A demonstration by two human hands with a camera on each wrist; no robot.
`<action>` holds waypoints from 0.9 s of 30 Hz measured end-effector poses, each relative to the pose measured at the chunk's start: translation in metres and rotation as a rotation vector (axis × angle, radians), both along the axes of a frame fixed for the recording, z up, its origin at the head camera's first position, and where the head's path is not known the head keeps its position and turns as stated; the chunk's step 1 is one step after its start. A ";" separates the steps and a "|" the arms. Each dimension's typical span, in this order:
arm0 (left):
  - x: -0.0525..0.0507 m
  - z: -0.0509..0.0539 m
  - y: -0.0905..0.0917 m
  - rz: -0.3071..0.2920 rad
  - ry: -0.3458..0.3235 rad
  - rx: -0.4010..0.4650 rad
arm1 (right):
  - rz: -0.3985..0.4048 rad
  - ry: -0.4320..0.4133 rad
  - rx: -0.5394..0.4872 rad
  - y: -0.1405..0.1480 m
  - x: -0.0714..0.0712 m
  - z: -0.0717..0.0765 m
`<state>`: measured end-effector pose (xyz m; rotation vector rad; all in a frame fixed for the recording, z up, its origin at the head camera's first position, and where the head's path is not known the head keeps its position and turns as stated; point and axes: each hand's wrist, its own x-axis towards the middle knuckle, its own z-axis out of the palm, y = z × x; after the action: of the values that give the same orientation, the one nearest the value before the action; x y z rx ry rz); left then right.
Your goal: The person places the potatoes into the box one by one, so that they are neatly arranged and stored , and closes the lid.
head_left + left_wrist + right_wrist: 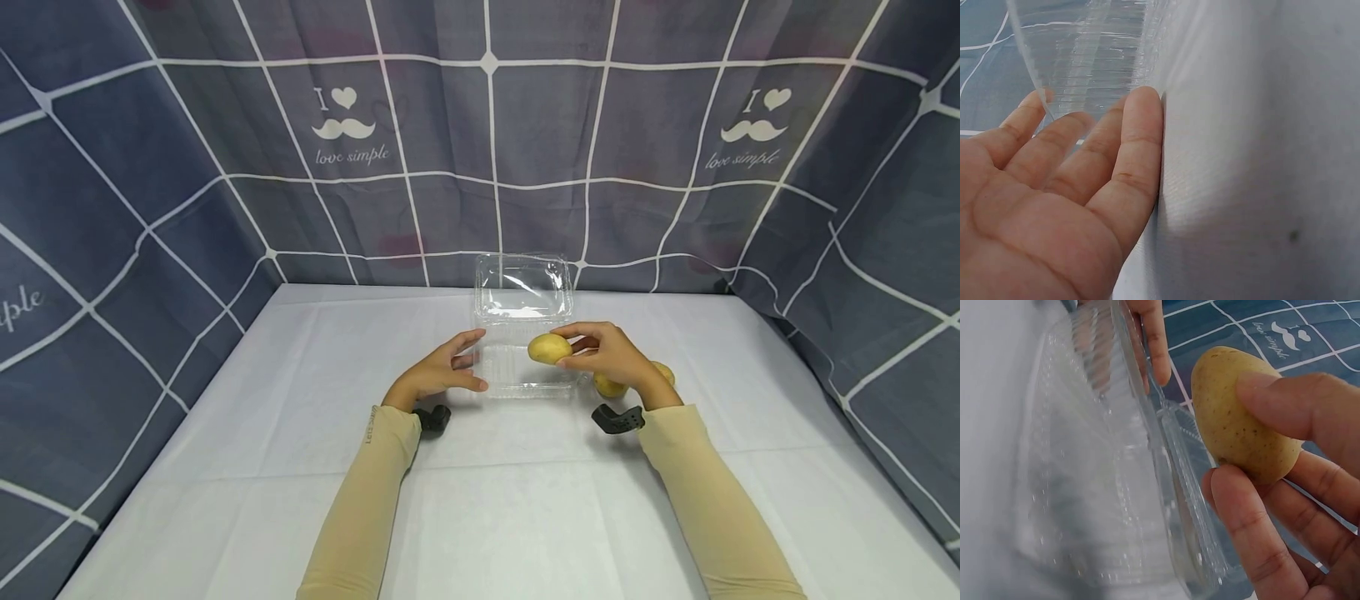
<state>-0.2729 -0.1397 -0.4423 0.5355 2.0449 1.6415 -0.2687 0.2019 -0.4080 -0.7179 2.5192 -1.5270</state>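
Between thumb and fingers my right hand [609,353] pinches a yellow potato [549,348], held above the right part of a clear plastic box [510,367]. The box stands with its hinged lid [523,287] raised at the back. At the box's left side my left hand [441,367] has its fingers extended; in the left wrist view the fingertips [1142,103] are at the clear wall. The right wrist view shows the potato [1235,412] beside the box rim. Partly hidden behind the right hand and wrist are two more potatoes, one [609,386] nearer the box and another [663,372].
A white cloth [525,517] covers the table. Dark grey checked curtains [435,117] with white lines enclose the back and both sides. A black wrist device [432,419] sits on the left wrist, and a second one [618,418] on the right.
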 end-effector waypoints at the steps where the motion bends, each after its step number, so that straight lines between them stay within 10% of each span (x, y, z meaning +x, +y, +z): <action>1: 0.000 0.000 0.000 0.000 -0.001 0.001 | 0.003 0.001 -0.001 -0.001 0.000 0.000; 27: -0.001 -0.001 0.001 -0.001 0.008 0.004 | 0.056 -0.007 0.024 -0.032 0.002 -0.008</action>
<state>-0.2741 -0.1385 -0.4436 0.5446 2.0474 1.6458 -0.2665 0.1703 -0.4161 -0.7725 2.4859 -1.4762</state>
